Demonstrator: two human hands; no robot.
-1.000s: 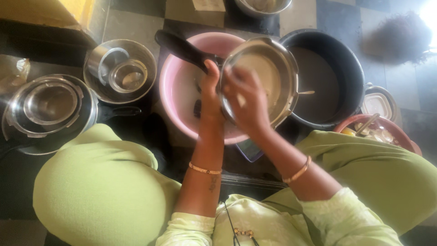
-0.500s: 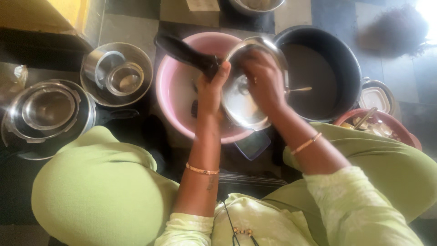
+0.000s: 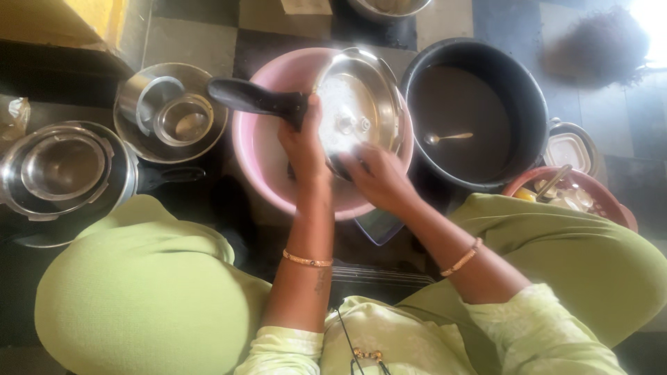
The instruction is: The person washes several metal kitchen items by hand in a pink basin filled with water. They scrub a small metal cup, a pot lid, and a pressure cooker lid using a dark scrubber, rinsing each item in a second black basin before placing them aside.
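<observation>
Your left hand (image 3: 303, 142) is clenched round the black handle (image 3: 253, 98) of a steel pressure cooker lid (image 3: 358, 104), right where handle meets lid. Your right hand (image 3: 379, 177) is pressed on the lid's lower edge, fingers curled; can't tell if it grips anything betw. palm & metal. The lid sits tilted over the pink basin (image 3: 267, 163), soapy white film on its face, handle pointing up-left past the basin rim.

Just right of the basin, touching or nearly so: a big black pot (image 3: 517, 90) w/ dark water & a spoon (image 3: 448, 137) lying in it. Further right, a small steel lidded tin (image 3: 570, 149) and a red basket (image 3: 611, 201) of mixed utensils, close by your right knee.

Left of the basin: a steel bowl (image 3: 132, 128) holding 2 steel cups (image 3: 182, 119). Beyond that, lower left, a pressure cooker body (image 3: 121, 180) w/ smaller steel vessels nested inside, its black handle aimed at the basin.

A bluish plastic piece (image 3: 379, 226) pokes out under the basin's near edge, betw. your forearms. All on a checkered tile floor (image 3: 201, 42); your knees flank the basin both sides.
</observation>
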